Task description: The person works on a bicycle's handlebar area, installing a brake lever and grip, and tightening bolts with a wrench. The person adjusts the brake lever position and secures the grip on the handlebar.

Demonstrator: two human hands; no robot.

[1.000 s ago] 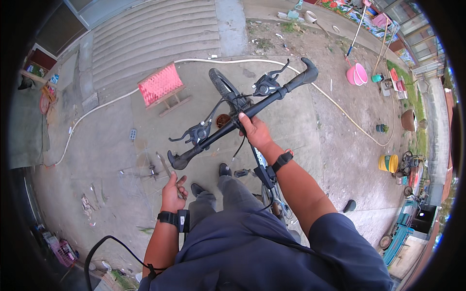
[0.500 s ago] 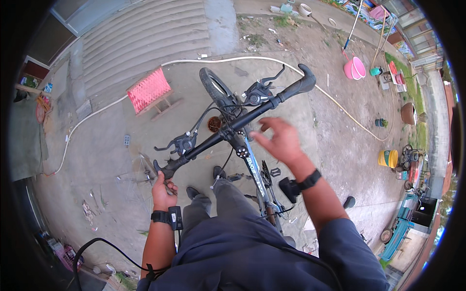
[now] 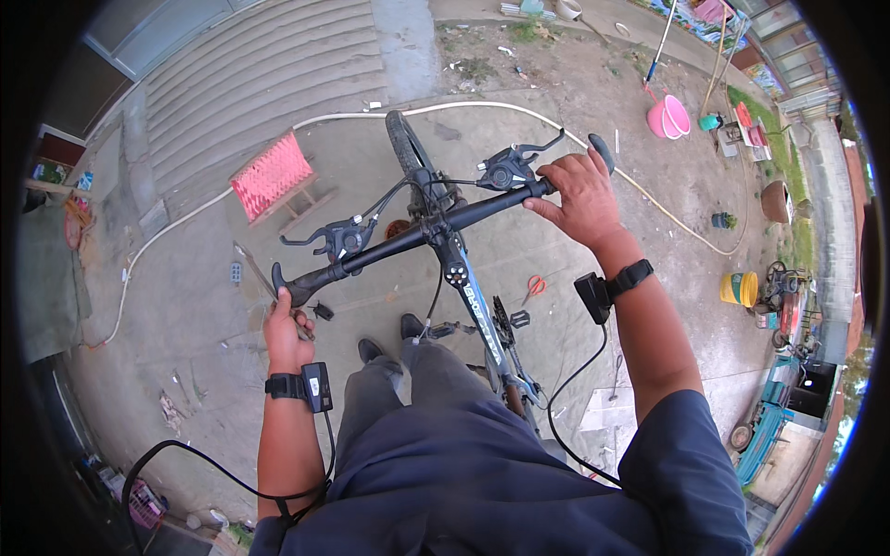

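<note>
A bicycle's black handlebar (image 3: 389,248) stretches before me, its right end farther away than its left. My right hand (image 3: 582,199) is wrapped round the right handlebar grip, beside the right brake lever and shifter (image 3: 508,170). At the left grip (image 3: 311,283), my left hand (image 3: 289,335) has its thumb at the bar end and its fingers curled round a long greyish metal tool (image 3: 255,266); its exact kind is hard to make out. The left brake lever and shifter (image 3: 341,239) sits inboard of that grip. Below the stem runs the blue and white frame (image 3: 484,324).
The front wheel (image 3: 404,144) points away from me. A pink woven stool (image 3: 271,178) stands left of it, near a pale hose (image 3: 213,201). Orange-handled scissors (image 3: 535,285) lie right of the frame. A pink bucket (image 3: 667,118) and yellow bucket (image 3: 738,289) stand farther right.
My right hand has moved from above the frame out to the right grip and closed on it. The handlebar has turned slightly, and my left hand stays at the left grip.
</note>
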